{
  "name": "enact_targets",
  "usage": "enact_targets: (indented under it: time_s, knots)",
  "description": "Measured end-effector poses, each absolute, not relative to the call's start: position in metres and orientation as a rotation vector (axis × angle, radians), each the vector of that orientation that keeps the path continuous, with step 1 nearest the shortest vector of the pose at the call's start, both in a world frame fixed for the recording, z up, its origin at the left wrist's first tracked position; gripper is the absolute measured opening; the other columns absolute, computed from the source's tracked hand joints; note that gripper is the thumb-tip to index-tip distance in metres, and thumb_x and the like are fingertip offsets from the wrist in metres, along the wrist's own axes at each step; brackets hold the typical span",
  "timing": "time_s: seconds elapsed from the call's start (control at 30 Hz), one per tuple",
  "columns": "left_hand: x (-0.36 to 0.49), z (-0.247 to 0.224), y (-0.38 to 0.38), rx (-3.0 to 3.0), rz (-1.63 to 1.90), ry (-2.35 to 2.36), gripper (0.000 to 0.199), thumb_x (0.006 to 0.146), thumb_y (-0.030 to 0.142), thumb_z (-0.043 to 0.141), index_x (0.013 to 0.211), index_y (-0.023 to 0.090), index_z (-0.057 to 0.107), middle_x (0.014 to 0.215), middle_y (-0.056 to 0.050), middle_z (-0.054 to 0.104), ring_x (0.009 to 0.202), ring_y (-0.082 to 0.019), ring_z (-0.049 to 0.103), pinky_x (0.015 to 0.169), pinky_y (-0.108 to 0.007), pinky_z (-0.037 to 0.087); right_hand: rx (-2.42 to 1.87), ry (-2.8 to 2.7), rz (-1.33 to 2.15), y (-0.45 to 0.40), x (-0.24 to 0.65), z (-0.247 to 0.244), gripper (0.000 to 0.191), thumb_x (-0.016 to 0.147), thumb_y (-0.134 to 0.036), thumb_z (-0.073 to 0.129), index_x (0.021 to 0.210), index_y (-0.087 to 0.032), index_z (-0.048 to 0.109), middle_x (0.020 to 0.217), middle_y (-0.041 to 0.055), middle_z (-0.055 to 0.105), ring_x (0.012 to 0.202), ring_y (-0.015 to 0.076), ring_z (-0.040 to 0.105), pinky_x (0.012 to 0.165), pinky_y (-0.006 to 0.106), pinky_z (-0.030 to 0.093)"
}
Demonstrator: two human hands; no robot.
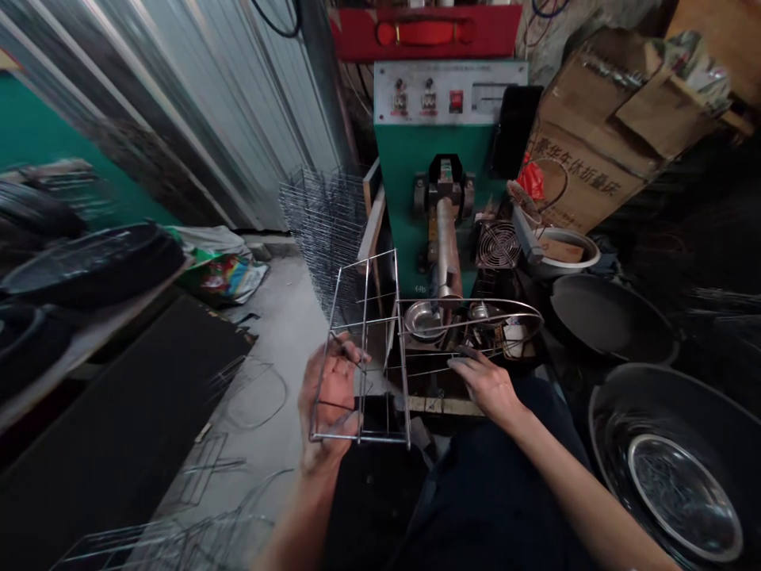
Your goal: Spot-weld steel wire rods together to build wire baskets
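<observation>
My left hand [336,388] is closed around a wire rack [406,373], a boxy frame of thin metal rods held upright over my lap. From the rack a long rounded wire loop [526,305] reaches out to the right. My right hand [491,388] is at the lower wires of that loop, its fingers pinched together at a wire. Just beyond stands a green machine [404,182] with a thick metal cylinder arm [445,246] pointing toward me. A small metal bowl [423,319] sits below this arm, behind the rack.
At right are a dark round pan [618,317] and a larger basin [612,404] containing a silver bowl [636,468] of small metal pieces. Stacked wire grids [321,230] lean left of the machine. Loose wire frames [202,484] lie on the floor. A cardboard box [594,151] stands behind.
</observation>
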State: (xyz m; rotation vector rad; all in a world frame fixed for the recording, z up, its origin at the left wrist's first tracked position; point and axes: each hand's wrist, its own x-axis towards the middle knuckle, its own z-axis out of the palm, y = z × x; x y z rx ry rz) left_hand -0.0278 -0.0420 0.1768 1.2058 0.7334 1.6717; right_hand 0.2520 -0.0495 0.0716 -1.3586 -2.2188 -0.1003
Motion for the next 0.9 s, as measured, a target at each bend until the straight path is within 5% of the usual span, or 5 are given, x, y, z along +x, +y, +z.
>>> enact_targets:
  time_s: [0.37, 0.6, 0.9]
  knots:
    - [-0.028, 0.201, -0.03, 1.059, 1.803, 0.663, 0.065, 0.057, 0.046, 0.091, 0.115, 0.02, 0.074, 0.114, -0.008, 0.058, 0.1, -0.022, 0.054, 0.091, -0.034, 0.053, -1.248, -2.181, -0.112, -0.034, 0.255, 0.1, 0.048, 0.095, -0.003, 0.051, 0.132, -0.027, 0.07, 0.116, 0.0044, 0.078, 0.122, 0.0237, 0.066, 0.093, 0.034, 0.062]
    - [-0.027, 0.2, -0.032, 1.093, 1.831, 0.712, 0.075, 0.054, 0.054, 0.095, 0.119, 0.023, 0.073, 0.116, -0.01, 0.062, 0.106, -0.026, 0.054, 0.094, -0.039, 0.053, -1.206, -2.208, -0.133, -0.022, 0.254, 0.103, 0.049, 0.093, 0.0, 0.049, 0.129, -0.024, 0.071, 0.114, 0.0052, 0.078, 0.12, 0.024, 0.065, 0.092, 0.033, 0.062]
    - [-0.03, 0.206, -0.02, 1.062, 1.8, 0.787, 0.064, 0.056, 0.048, 0.097, 0.113, 0.027, 0.076, 0.104, -0.004, 0.061, 0.101, -0.022, 0.056, 0.096, -0.035, 0.051, -1.218, -2.226, -0.194, -0.007, 0.254, 0.102, 0.044, 0.09, 0.001, 0.053, 0.123, -0.022, 0.073, 0.107, 0.0063, 0.079, 0.118, 0.0241, 0.065, 0.085, 0.03, 0.062]
